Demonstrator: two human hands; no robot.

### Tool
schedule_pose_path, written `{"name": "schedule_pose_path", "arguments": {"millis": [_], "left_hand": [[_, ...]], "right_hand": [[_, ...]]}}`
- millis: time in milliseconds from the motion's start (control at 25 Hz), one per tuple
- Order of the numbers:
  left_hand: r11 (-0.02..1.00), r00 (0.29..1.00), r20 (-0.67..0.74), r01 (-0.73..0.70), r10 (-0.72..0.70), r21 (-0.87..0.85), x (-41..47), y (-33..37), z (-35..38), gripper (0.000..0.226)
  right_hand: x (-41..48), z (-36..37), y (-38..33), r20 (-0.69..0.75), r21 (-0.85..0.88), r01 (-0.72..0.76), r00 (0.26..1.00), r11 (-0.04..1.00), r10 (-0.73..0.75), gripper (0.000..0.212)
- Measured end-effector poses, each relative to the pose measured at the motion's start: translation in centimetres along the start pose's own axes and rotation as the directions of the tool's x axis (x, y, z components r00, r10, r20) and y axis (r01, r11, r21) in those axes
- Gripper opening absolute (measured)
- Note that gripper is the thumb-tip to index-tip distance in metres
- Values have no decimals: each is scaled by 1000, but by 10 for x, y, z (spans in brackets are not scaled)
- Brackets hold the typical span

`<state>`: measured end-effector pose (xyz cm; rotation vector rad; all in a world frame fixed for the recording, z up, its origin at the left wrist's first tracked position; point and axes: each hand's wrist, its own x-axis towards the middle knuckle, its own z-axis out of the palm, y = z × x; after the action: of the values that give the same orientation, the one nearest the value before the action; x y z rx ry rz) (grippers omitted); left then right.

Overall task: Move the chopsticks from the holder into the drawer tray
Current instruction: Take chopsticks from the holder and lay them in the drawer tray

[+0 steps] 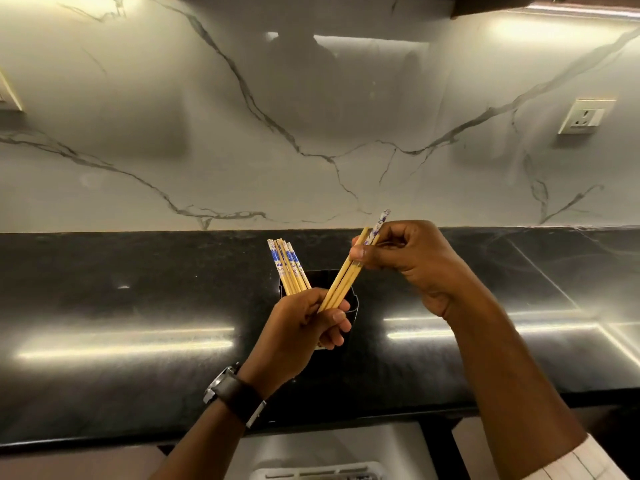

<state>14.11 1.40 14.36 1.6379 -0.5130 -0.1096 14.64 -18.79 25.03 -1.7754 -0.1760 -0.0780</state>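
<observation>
A bundle of chopsticks [343,282], pale bamboo with blue-and-white patterned tops, is held slanted above the black holder [356,304]. Its lower ends are gripped by the left hand [304,327] and its tops pinched by the right hand [408,258]. Other chopsticks [287,265] are left leaning in the holder, which is partly hidden by the left hand. A white drawer tray [318,474] is seen below the countertop [138,306].

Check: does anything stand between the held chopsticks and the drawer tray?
Nothing visible does. The left hand and right hand hold the chopsticks above the holder; the tray shows at the bottom edge, below the counter, uncovered as far as visible.
</observation>
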Motion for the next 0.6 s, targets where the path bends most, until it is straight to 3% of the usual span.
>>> {"name": "schedule_pose_path", "arguments": {"millis": [80,160,280,360,440,520,600], "left_hand": [[997,1000,29,7,-9,74,-9,-5,-4,12],[995,1000,-4,11,-11,95,-19,-9,-8,13],[984,972,-208,71,-106,-165,-28,-8,-6,15],[890,930,-294,68,-219,-451,-26,-1,-1,18],[716,902,-299,16,-312,-698,-19,8,5,24],[559,868,-301,-32,-395,-828,-11,15,7,27],[525,829,-331,-54,-451,-849,-8,18,10,30]], "right_hand": [[-6,-8,-5,-125,105,42,992,994,-29,45],[-11,-18,-9,-266,340,128,963,932,-35,31],[-27,-20,-5,-394,634,203,915,746,86,10],[-39,2,11,-409,729,178,887,661,213,11],[-53,35,31,-395,800,140,855,583,336,16],[-65,69,50,-389,814,73,805,576,448,22],[-74,94,67,-363,805,-46,750,591,553,24]]}}
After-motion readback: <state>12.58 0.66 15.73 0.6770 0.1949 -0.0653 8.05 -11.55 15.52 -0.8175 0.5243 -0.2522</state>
